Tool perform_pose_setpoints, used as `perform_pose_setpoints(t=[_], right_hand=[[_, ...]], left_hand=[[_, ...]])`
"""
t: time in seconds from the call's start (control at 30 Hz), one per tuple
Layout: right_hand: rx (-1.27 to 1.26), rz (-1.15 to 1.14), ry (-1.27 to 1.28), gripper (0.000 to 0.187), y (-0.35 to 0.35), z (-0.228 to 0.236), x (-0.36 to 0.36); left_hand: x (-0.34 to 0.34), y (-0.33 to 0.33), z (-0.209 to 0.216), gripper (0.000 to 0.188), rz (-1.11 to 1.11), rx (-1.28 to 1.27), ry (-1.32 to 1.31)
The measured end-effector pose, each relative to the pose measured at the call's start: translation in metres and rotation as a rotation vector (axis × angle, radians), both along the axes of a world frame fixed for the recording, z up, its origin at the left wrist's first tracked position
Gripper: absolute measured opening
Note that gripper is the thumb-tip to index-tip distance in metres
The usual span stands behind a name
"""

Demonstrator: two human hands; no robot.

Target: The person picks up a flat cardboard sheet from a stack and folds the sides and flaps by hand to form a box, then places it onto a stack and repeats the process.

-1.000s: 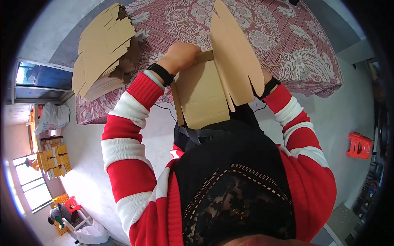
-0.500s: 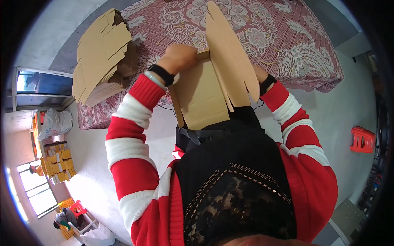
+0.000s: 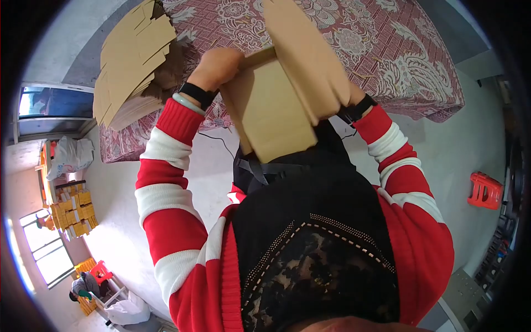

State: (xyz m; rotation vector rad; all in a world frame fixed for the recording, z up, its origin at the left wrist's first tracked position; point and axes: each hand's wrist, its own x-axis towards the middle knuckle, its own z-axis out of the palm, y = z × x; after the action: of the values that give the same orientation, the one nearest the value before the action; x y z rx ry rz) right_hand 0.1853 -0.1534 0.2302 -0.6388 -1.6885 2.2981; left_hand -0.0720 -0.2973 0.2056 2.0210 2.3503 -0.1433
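Observation:
A brown cardboard box (image 3: 271, 105) with its lid flap (image 3: 304, 52) raised is held over my lap at the table's near edge. Two walls stand up around its bottom panel, and the near end has no raised wall. My left hand (image 3: 218, 66) is closed around the far left corner, its fingertips hidden by the wall. At the right edge of the lid flap is my right hand (image 3: 355, 95); the flap covers its fingers, so their grip does not show.
A stack of flat cardboard blanks (image 3: 133, 69) lies at the left on the patterned tablecloth (image 3: 387, 50). A red plastic stool (image 3: 485, 190) stands on the floor at right. Yellow boxes (image 3: 74, 213) are piled far left, and another person (image 3: 86, 285) is near the lower left.
My left hand and the box's far end have moved left and away from me. The box has turned slightly, and its near end has lifted from my lap. The lid flap has shifted with it.

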Motion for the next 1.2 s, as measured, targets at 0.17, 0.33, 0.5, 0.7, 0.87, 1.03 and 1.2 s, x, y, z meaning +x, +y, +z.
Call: perform_pose_setpoints(t=[0.17, 0.33, 0.5, 0.7, 0.87, 1.03, 1.2], right_hand=[[0.118, -0.179, 0.148, 0.047, 0.065, -0.071, -0.009], [0.110, -0.451, 0.062, 0.039, 0.085, -0.079, 0.040], [0.361, -0.552, -0.016, 0.030, 0.049, -0.087, 0.092], [0.232, -0.385, -0.058, 0.039, 0.007, -0.089, 0.105], [0.310, -0.431, -0.054, 0.059, -0.004, -0.073, 0.060], [0.634, -0.516, 0.050, 0.069, 0.036, -0.086, 0.026], [0.736, -0.355, -0.143, 0.068, 0.054, -0.068, 0.010]], left_hand=[[-0.006, -0.009, -0.004, 0.023, 0.187, 0.210, -0.120], [0.016, -0.021, 0.000, 0.034, 0.283, 0.084, -0.253], [0.015, -0.036, -0.017, 0.046, 0.403, 0.052, -0.370], [0.077, -0.034, -0.006, 0.066, 0.600, 0.243, -0.488], [0.138, -0.047, 0.003, 0.084, 0.600, 0.217, -0.545], [0.176, -0.063, -0.010, 0.087, 0.328, 0.351, -0.647], [0.183, -0.082, 0.001, 0.062, 0.108, 0.189, -1.164]])
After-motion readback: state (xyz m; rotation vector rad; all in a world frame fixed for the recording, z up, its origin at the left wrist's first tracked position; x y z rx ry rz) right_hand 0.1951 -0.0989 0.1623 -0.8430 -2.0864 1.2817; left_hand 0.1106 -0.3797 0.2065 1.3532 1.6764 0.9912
